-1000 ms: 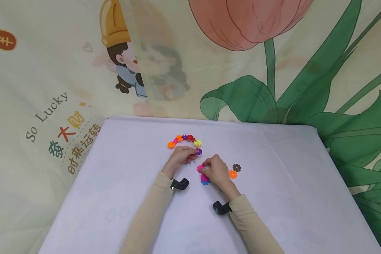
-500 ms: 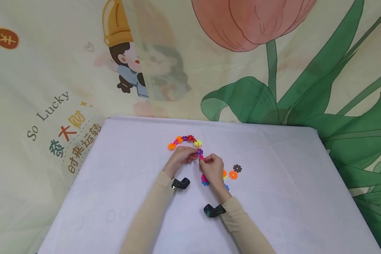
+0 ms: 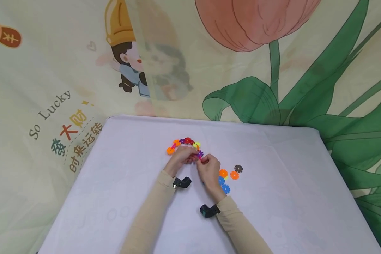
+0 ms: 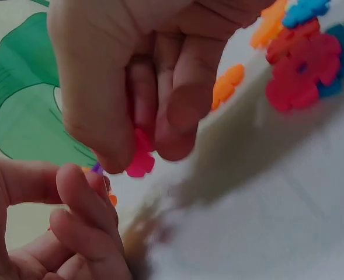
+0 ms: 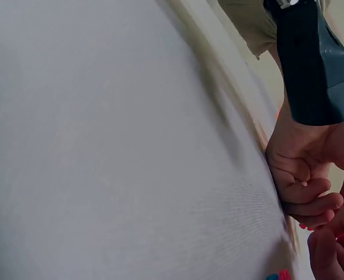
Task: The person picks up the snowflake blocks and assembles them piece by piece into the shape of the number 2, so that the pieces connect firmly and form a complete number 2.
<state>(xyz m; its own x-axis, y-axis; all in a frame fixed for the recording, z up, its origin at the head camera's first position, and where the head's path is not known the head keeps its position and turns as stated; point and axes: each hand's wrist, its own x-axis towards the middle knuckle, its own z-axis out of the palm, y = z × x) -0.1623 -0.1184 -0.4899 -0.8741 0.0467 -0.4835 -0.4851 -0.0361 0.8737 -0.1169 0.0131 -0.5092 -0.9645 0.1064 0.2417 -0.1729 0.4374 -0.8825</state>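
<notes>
In the head view a curved chain of linked snowflake discs lies beyond my hands, with an orange disc at its left end and a red disc near its top. My left hand pinches the purple snowflake disc at the chain's right end. Close beside it, my right hand pinches a pink snowflake disc between thumb and finger. The pink and purple discs meet between the fingertips; how far they are joined is hidden. In the right wrist view both hands sit at the right edge.
Loose discs lie right of my right hand: orange, dark grey and blue. The left wrist view shows a red-pink disc among others. A white cloth covers the table; a printed curtain hangs behind.
My right hand picked the pink disc from the loose ones and brought it up and left to the purple disc. My left hand stays nearly in place; the chain has shifted slightly.
</notes>
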